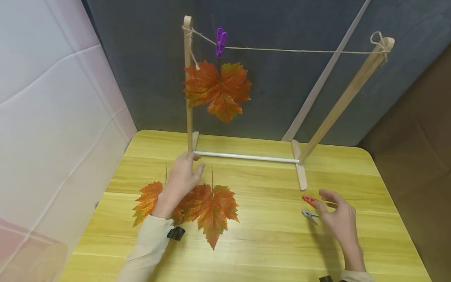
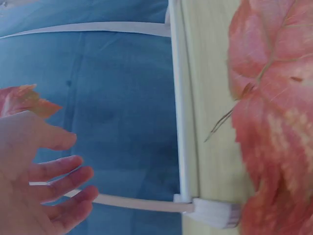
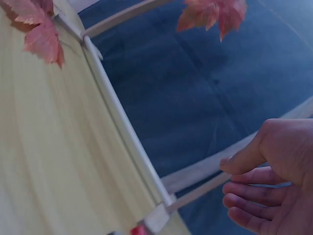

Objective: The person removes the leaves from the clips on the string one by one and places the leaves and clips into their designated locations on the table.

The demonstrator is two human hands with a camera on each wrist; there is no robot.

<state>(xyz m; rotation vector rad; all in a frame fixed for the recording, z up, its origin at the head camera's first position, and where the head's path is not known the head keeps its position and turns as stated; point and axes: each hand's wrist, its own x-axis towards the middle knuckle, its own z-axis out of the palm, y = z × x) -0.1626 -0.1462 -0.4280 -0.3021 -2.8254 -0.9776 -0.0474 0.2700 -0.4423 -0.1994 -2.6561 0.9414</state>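
Observation:
My left hand (image 1: 181, 174) is over the orange artificial maple leaves at the left, fingers loosely bent and nothing held. One leaf (image 1: 213, 207) shows fully beside the wrist; another leaf (image 1: 148, 199) is partly covered by the arm. My right hand (image 1: 340, 219) hovers with relaxed fingers near a red clothespin (image 1: 309, 201) and a grey clothespin (image 1: 310, 215). In the right wrist view its fingers (image 3: 254, 193) grip nothing. A thin yellow piece (image 1: 330, 202) shows between thumb and fingers in the head view, mostly hidden. A purple clothespin (image 1: 220, 42) holds a hanging leaf (image 1: 222, 90) on the string.
The string (image 1: 299, 50) is tied between a left wooden post (image 1: 189, 117) and a right wooden post (image 1: 347, 100). A white rod (image 1: 246, 157) joins their feet near the back of the wooden table (image 1: 267, 243). A dark cloth (image 1: 275, 94) hangs behind.

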